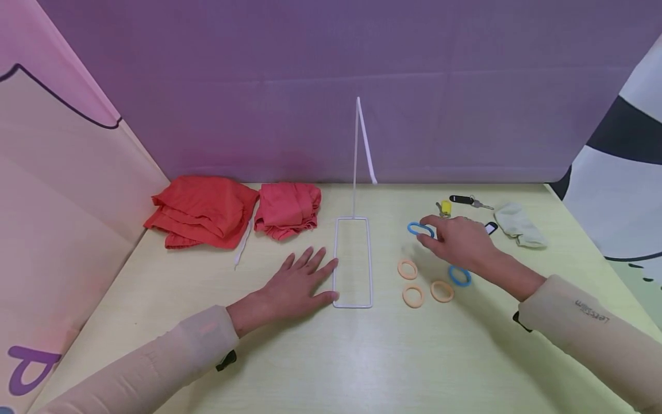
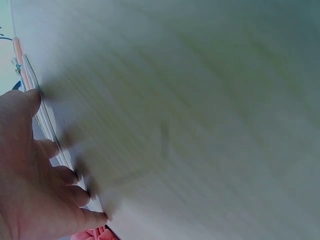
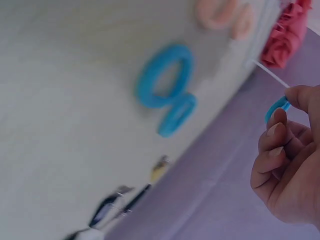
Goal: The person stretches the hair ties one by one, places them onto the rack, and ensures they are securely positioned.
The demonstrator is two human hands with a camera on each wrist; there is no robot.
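Note:
In the head view my right hand [image 1: 459, 240] pinches a blue ring [image 1: 412, 232] between thumb and index finger, raised over the table; the right wrist view shows the same held ring [image 3: 274, 109]. Under and beside this hand lie two more blue rings, a larger-looking one [image 3: 145, 85] and another [image 3: 165, 128]; the hand covers one of them in the head view. My left hand [image 1: 291, 286] rests with spread fingers at the left side of a white wire stand [image 1: 366, 141], thumb and index fingertips right at its rectangular base. The stand has an upright rod and a sloping arm.
Several peach rings, one [image 1: 443, 300] among them, lie right of the base. Behind the right hand are keys with a yellow tag [image 1: 446, 207] and a black tag [image 1: 461, 199], plus a whitish cloth [image 1: 519, 224]. Red cloth [image 1: 207, 210] and pinkish-red cloth [image 1: 287, 208] sit back left.

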